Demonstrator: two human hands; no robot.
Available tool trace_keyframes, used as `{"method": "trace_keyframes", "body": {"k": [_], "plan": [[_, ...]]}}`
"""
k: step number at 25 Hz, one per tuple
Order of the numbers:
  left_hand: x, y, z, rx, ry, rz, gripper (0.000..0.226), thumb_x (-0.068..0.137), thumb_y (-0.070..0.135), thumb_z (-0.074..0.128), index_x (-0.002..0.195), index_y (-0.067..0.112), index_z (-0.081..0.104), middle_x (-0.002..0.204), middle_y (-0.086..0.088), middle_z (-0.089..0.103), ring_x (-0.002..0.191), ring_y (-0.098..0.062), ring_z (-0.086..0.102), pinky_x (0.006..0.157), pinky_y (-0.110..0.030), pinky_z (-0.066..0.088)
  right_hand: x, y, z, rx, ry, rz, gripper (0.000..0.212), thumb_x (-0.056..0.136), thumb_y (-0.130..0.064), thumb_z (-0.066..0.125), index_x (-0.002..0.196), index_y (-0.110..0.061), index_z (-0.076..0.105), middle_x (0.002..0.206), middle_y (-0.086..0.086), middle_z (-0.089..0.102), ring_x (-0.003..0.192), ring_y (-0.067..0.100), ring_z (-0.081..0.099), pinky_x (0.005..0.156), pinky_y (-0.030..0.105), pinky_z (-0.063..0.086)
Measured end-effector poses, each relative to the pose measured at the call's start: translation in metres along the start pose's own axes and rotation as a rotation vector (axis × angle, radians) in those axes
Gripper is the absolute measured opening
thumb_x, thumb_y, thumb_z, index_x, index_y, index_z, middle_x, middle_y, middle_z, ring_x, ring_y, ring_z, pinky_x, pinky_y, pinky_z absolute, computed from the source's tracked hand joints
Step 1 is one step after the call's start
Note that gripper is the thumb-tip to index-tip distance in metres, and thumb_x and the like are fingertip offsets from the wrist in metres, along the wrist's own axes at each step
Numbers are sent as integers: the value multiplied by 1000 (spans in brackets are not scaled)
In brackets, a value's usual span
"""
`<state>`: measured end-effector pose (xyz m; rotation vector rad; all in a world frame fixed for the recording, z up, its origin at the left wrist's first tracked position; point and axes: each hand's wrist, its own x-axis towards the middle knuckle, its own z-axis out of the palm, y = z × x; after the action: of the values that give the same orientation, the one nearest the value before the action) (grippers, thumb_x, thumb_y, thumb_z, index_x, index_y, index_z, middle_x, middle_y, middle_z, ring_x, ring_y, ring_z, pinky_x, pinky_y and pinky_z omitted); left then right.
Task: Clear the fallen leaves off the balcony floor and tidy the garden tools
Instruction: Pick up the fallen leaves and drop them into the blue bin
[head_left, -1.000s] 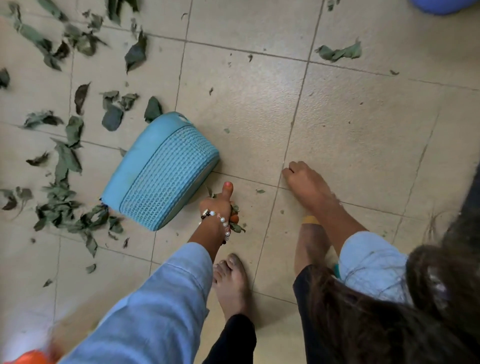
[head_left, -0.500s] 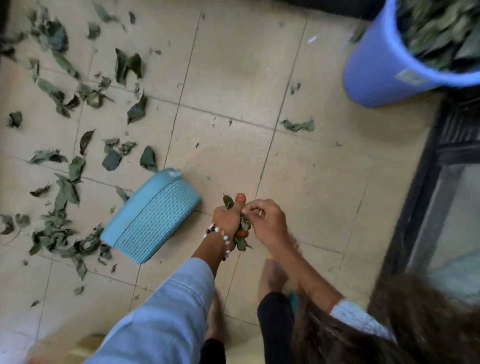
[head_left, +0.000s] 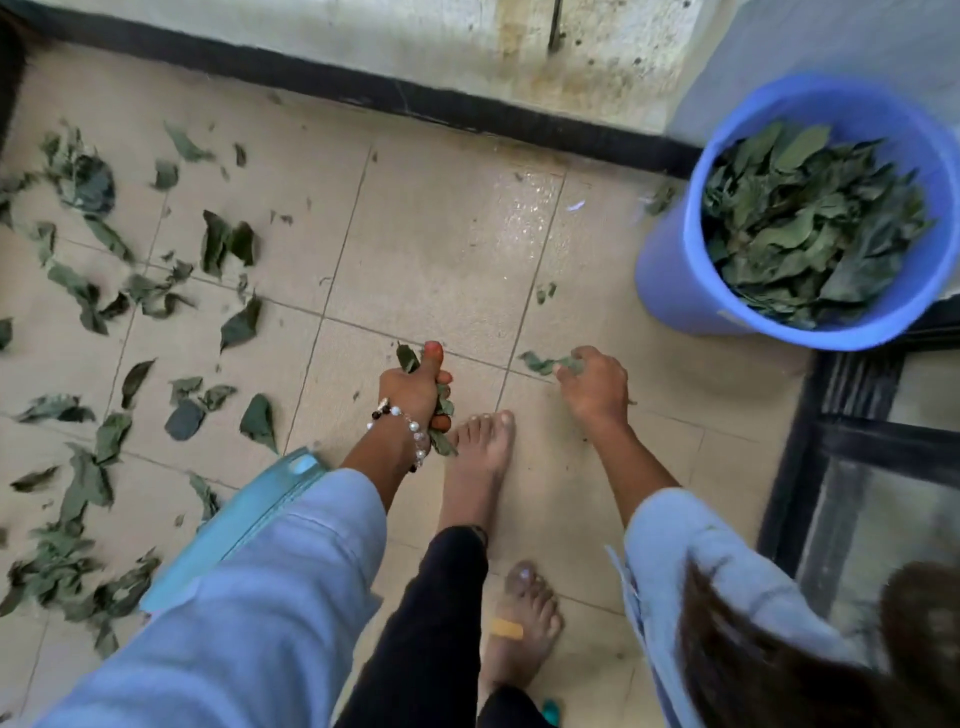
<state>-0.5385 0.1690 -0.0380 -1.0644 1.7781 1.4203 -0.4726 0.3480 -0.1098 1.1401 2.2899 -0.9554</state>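
Below, left hand fisted round a bunch of leaves, right hand pinching one leaf, fallen leaves scattered left (blue bucket nearly full), turquoise basket behind the sleeve

The floor is beige square tiles with thin dark grout lines, a wet-looking sheen near the middle. A black skirting band runs along the foot of a stained, pale wall. At right stands a dark metal frame holding glass panes. Daylight is soft and even.
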Motion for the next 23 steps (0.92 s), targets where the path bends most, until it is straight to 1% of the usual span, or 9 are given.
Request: {"method": "trace_keyframes", "body": {"k": [4, 7, 10, 14, 15, 17, 19, 21, 23], "plan": [[42, 13, 11, 1, 2, -22, 46, 94, 40, 59, 62, 7, 52, 56, -7, 46, 35, -15, 35, 34, -14, 26, 29, -10, 53, -354, 11, -97, 52, 88, -39, 61, 135, -23, 48, 132, 24, 41, 113, 42, 42, 95, 40, 42], [69, 17, 21, 44, 30, -45, 47, 94, 40, 58, 61, 6, 53, 56, -7, 47, 36, -15, 36, 34, -15, 27, 31, -5, 82, -593, 142, -316, 24, 83, -17, 57, 104, -13, 69, 114, 24, 59, 97, 39, 56, 78, 37, 51], [80, 17, 31, 77, 33, -61, 47, 94, 40, 59, 61, 6, 54, 56, -6, 47, 34, -14, 36, 35, -16, 28, 54, 4, 73, -395, 137, -452, 12, 76, 2, 62, 82, -3, 71, 94, 15, 63, 88, 35, 59, 66, 32, 52], [88, 19, 41, 115, 26, -77, 48, 93, 40, 60, 59, 7, 55, 56, -7, 48, 38, -16, 37, 35, -16, 29, 105, -23, 44, -162, 140, -348, 33, 93, -5, 45, 121, -6, 61, 132, 7, 53, 119, 23, 47, 82, -1, 27], [91, 20, 43, 117, 27, -78, 48, 92, 41, 60, 60, 6, 56, 57, -7, 48, 40, -17, 38, 35, -17, 30, 116, -28, 43, -230, 94, -362, 37, 94, -5, 43, 128, -6, 56, 143, 6, 44, 126, 22, 41, 88, 0, 25], [97, 24, 46, 108, 24, -79, 46, 93, 40, 60, 62, 6, 56, 59, -7, 49, 43, -18, 39, 34, -17, 31, 123, -39, 43, -466, 2, -493, 37, 91, 6, 41, 125, 0, 56, 147, 10, 37, 128, 26, 37, 99, 21, 37], [100, 28, 46, 78, 18, -84, 43, 93, 39, 60, 67, 5, 56, 62, -6, 51, 44, -17, 39, 34, -16, 31, 116, -48, 38, -620, -41, -580, 32, 89, 11, 44, 116, 4, 59, 128, 16, 54, 120, 26, 45, 94, 30, 45], [95, 34, 47, 29, 1, -108, 40, 92, 38, 61, 71, 5, 57, 66, -5, 55, 45, -17, 41, 34, -15, 32, 104, -56, 33, -359, -24, -509, 22, 87, 4, 58, 106, 1, 68, 107, 13, 67, 107, 23, 58, 90, 26, 48], [78, 42, 51, -19, 12, -136, 40, 92, 39, 61, 72, 4, 57, 69, -7, 56, 45, -17, 42, 33, -16, 33, 77, -68, 18, 220, -32, -272, 16, 79, -1, 71, 94, -6, 74, 92, 8, 73, 89, 21, 68, 81, 21, 52]]}}
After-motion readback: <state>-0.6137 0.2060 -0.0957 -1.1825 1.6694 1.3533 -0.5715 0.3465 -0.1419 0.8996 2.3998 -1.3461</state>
